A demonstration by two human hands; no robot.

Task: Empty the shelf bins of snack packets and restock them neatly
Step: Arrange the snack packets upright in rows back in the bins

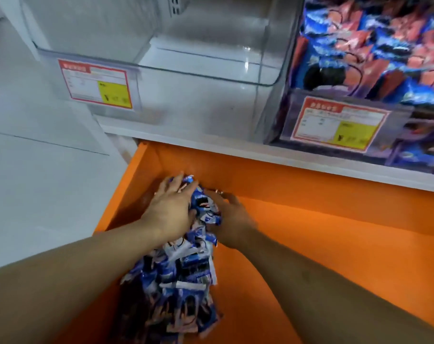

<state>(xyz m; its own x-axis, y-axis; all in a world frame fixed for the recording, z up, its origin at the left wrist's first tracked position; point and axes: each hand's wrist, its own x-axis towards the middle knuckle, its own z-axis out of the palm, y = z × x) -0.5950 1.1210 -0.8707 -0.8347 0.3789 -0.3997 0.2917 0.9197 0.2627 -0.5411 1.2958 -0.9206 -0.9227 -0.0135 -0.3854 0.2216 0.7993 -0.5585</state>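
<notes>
A heap of blue and white snack packets [178,274] lies in the left part of an orange drawer [322,244] below the shelf. My left hand [172,209] lies on the far end of the heap, fingers spread over the packets. My right hand [229,219] presses against the same end from the right, fingers curled round the packets. Above, a clear plastic shelf bin [161,58] stands with nothing in it. To its right a second clear bin [375,45] is full of blue and pink packets.
Red and yellow price labels hang on the fronts of the left bin [95,83] and the right bin [337,122]. A white shelf edge [235,147] runs between the bins and the drawer. White floor tiles [37,170] lie to the left.
</notes>
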